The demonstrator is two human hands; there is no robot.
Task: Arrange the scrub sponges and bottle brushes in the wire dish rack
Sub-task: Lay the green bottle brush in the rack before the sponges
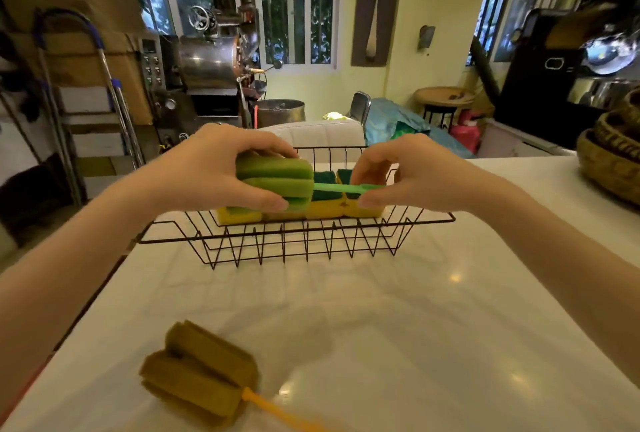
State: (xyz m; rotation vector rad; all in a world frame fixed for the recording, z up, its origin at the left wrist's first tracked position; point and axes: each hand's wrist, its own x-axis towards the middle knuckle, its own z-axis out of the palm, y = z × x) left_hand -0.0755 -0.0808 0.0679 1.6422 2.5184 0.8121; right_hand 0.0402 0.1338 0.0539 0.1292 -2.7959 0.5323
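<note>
A black wire dish rack (298,244) stands on the white table. Several yellow scrub sponges (327,208) with dark green tops stand in a row inside it. Above the rack I hold a green bottle brush (277,177) level. My left hand (214,168) grips its foam head and my right hand (398,172) pinches its thin green handle. A second bottle brush (201,379), olive-yellow foam with an orange handle, lies on the table near the front edge, left of centre.
The white table (381,310) ends at its left edge beside a drop to the floor. Woven baskets (609,161) stand at the far right. A white chair back (322,135) is right behind the rack.
</note>
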